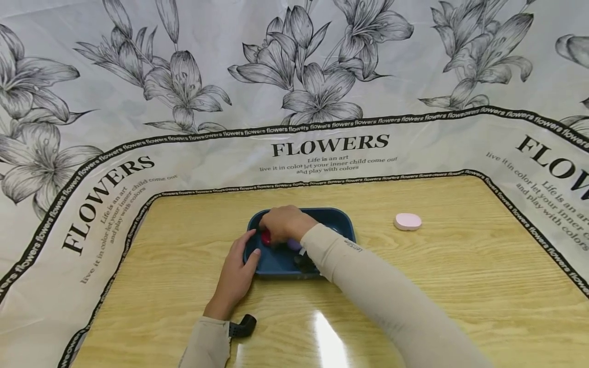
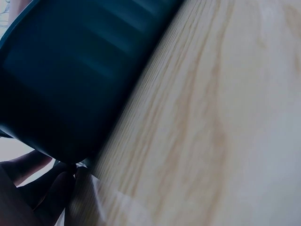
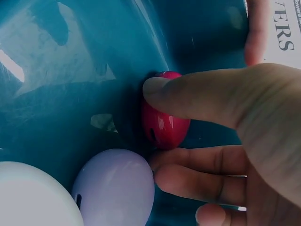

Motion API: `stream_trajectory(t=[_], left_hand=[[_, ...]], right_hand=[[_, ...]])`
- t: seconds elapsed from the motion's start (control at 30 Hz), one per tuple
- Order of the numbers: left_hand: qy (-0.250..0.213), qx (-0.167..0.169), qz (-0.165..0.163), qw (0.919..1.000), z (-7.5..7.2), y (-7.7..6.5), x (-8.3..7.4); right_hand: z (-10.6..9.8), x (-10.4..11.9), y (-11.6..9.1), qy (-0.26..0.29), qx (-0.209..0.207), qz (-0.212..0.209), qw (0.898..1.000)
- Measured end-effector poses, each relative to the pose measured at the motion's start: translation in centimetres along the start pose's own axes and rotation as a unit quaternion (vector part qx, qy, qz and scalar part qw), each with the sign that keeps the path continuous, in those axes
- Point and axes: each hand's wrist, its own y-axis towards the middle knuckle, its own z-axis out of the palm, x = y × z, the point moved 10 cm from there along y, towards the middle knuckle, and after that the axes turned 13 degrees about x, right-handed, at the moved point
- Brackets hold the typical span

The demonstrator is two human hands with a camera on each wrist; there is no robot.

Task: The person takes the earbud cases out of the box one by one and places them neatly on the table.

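You're resting a relaxed left hand (image 1: 233,276) on the blue tray's (image 1: 276,265) left rim, purple egg shape (image 3: 117,186) is lying inside just beside your right hand (image 1: 286,223), which is pinching red egg shape (image 3: 171,128) between thumb and fingers, pink oval (image 1: 407,222) is sitting apart, right of tray.

The blue, round-cornered plastic tray (image 1: 276,264) is showing a smooth gloss. The red, oval, plastic-looking object (image 3: 162,129) is shining; the lavender, oval object (image 3: 117,188) is looking smooth and satiny. The yellow, wood-grained worktop (image 1: 460,271) is gleaming.
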Motion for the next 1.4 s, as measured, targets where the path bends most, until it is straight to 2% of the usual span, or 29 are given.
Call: stream_trajectory(t=[0.4,0.57,0.73,1.0,1.2,1.4], left_hand=[[-0.001,-0.001,-0.009,1.0000,0.1,-0.2,0.2],[0.002,-0.001,-0.010,0.9999,0.2,-0.4,0.3],[0.006,0.000,0.005,1.0000,0.3,0.0,-0.1],[0.004,0.000,-0.008,1.0000,0.2,-0.4,0.3],[0.009,-0.003,0.000,1.0000,0.0,0.0,0.1],[0.011,-0.001,-0.007,0.9999,-0.1,0.0,0.2]], right_hand=[[0.1,0.2,-0.7,-0.012,-0.005,-0.015,1.000],[-0.2,0.3,-1.4,0.014,-0.017,-0.033,0.999],[-1.1,-0.6,-2.3,0.032,-0.040,-0.029,0.998],[-1.5,-1.2,-3.6,0.068,-0.053,-0.033,0.996],[-2.2,-1.9,-4.5,0.082,-0.075,-0.030,0.993],[-2.5,-2.5,-5.2,0.088,-0.088,-0.038,0.992]])
